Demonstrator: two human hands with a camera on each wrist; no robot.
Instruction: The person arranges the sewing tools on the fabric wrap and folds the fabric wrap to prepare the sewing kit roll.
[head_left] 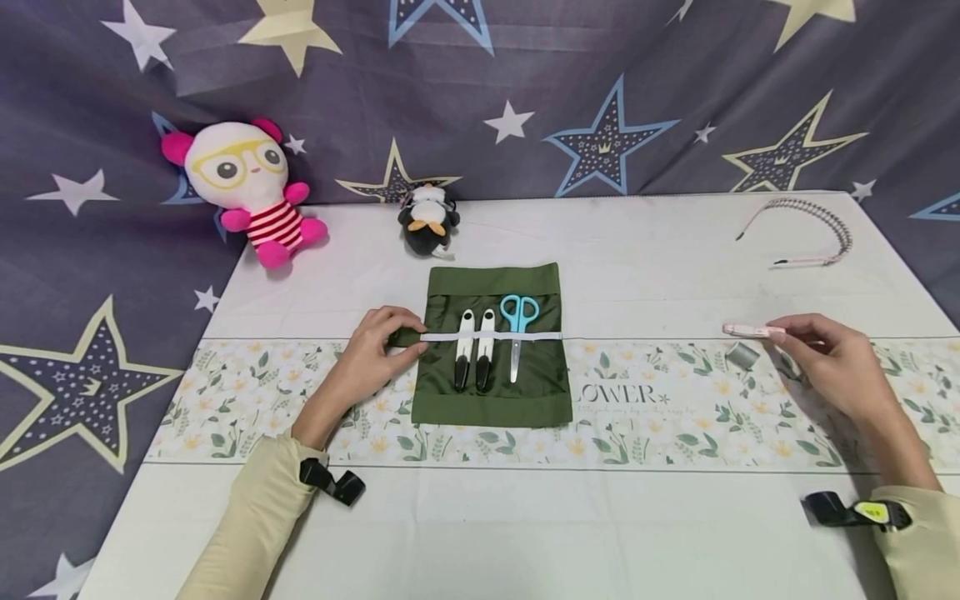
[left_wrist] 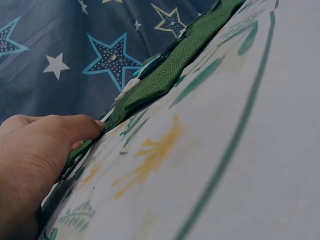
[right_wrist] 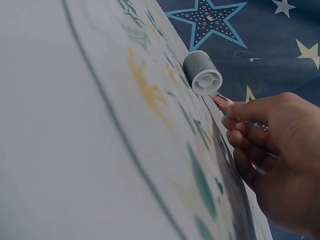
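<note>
Strip of pale pink [head_left: 738, 330] — too small to tell exactly what — is toward the right side of the table [head_left: 525, 533], its right end clamped between thumb and fingertips of the right hand [head_left: 836, 362]. Its long axis runs left to right, free end toward the green pouch [head_left: 491, 411], nearly in line with the white strap [head_left: 546, 337]; that sideways gap seems the relation to mind, with the right hand plainly nearer. A spool [head_left: 742, 357] sits just beside the strip, on the person's side — touching or not, I cannot tell. Under the strap, crosswise, lie blue-handled scissors [head_left: 519, 312] and two white-and-black tools [head_left: 463, 354]. The left hand [head_left: 367, 358] pinches the pouch's left edge.
</note>
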